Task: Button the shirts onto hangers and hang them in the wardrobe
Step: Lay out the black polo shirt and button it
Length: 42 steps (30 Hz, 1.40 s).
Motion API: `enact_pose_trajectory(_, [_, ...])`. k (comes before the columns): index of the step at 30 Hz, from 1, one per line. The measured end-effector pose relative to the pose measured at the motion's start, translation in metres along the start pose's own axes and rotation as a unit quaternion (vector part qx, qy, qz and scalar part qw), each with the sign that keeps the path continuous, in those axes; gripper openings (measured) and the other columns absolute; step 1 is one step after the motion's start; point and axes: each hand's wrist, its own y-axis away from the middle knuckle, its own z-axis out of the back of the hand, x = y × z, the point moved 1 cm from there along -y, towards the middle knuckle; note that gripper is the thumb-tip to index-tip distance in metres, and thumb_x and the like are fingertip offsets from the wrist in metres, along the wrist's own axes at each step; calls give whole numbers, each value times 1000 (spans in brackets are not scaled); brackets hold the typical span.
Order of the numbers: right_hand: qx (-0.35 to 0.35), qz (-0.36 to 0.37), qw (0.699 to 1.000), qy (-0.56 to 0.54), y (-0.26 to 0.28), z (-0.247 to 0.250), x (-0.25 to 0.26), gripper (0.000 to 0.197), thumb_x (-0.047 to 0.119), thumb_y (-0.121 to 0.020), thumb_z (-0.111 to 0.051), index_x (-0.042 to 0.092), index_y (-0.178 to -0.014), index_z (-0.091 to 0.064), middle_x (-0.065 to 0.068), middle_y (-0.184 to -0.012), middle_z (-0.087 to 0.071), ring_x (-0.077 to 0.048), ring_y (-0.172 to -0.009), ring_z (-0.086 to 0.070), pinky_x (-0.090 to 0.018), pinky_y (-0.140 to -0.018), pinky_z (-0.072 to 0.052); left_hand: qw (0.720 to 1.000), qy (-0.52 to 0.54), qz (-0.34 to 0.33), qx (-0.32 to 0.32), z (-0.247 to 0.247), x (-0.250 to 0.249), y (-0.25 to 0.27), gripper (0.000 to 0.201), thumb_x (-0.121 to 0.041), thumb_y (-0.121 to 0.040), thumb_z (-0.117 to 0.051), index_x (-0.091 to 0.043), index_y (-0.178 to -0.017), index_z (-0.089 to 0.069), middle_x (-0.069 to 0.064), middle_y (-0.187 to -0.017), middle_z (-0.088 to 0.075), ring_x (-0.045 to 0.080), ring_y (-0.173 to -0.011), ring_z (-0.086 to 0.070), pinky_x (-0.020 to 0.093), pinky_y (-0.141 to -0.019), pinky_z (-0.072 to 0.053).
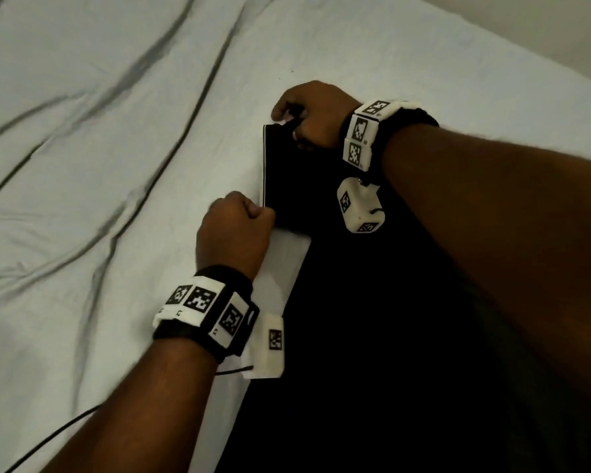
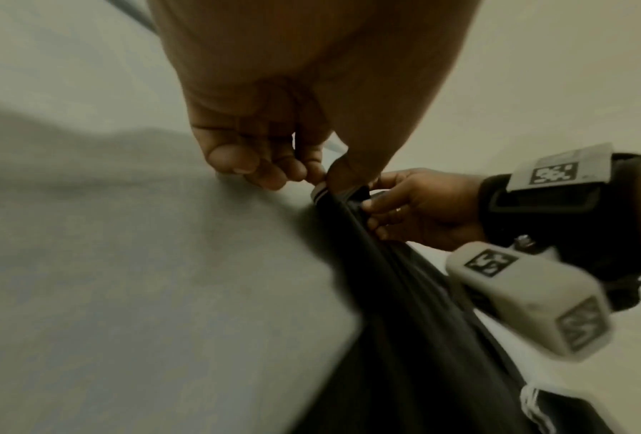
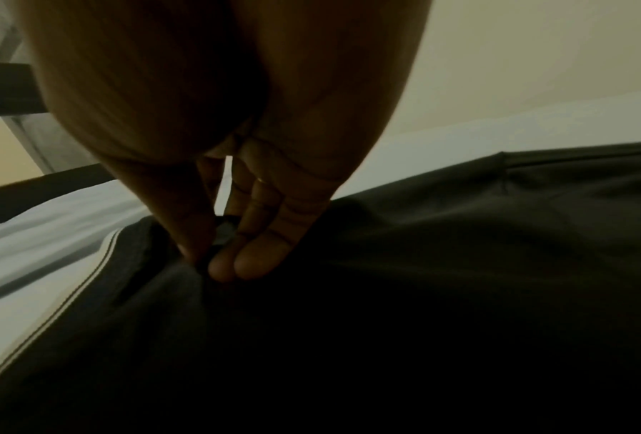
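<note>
My right fingers [image 3: 251, 264] are pressed together against the thumb, pinching a fold of the black shirt [image 1: 372, 336]; something small and dark sits between them, can't tell if it's a button. My right hand [image 1: 307, 114] is at the far end of the shirt's front edge. My left hand [image 1: 234, 233] is curled into a fist at the near end of that same edge, fingers [image 2: 274, 173] bunched with the thumb, nipping the fabric where a thin white stripe runs along the hem. Both hands are on the one edge, near each other but not touching.

Shirt lies flat on the bed [image 1: 99, 165], spread towards its right side and running off the near edge of my head view. The bedsheet is pale and wrinkled, with long creases to the left of the shirt. Marker bands on both wrists. A thin black cable [image 1: 48, 438] trails over the sheet by my left forearm. Pale wall [image 1: 543, 29] beyond the bed's far right corner.
</note>
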Motion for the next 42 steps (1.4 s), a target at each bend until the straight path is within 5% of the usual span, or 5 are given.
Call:
enact_pose_trajectory(9, [-361, -50, 913, -183, 205, 9, -101, 27, 3, -89, -59, 7, -114, -69, 2, -107, -69, 13, -95, -60, -13, -94, -46, 996, -70, -46, -32, 5, -18, 18, 30, -36, -88, -64, -18, -111, -56, 18, -116, -61, 43, -107, -59, 47, -89, -46])
enact_pose_trajectory(16, [-528, -349, 765, -122, 467, 9, -248, 19, 19, -94, -55, 19, -105, -71, 1, -102, -71, -5, -93, -62, -29, -93, -49, 924, -67, -375, 18, -82, -97, 101, 30, -22, -90, -60, -6, -116, -62, 19, -117, -61, 38, -113, -55, 48, -102, -42])
enact_pose_trajectory(24, [-403, -530, 728, -163, 513, 36, -368, 43, 42, -99, -52, 7, -78, -64, -20, -91, -64, -36, -99, -63, -33, -78, -40, 771, -140, -592, 189, -205, -212, 185, 44, -24, -91, -53, -12, -133, -58, 9, -145, -53, 29, -142, -43, 45, -122, -26])
enact_pose_trajectory(37, [-367, -532, 673, -361, 554, 22, -397, 23, 26, -88, -67, 15, -71, -58, -17, -90, -70, -22, -63, -70, -37, -63, -62, 730, -417, -527, 126, -304, -280, 178, 69, -67, -97, -32, -40, -158, -19, -2, -165, -23, 34, -142, -31, 51, -105, -34])
enact_pose_trajectory(42, [-408, -535, 695, -252, 551, 18, -390, 34, 18, -86, -69, 12, -118, -60, -13, -121, -65, -34, -107, -64, -39, -92, -52, 720, -447, -512, 140, -313, -295, 184, 80, -84, -86, -25, -50, -156, -10, 2, -167, -10, 35, -149, -15, 61, -108, -27])
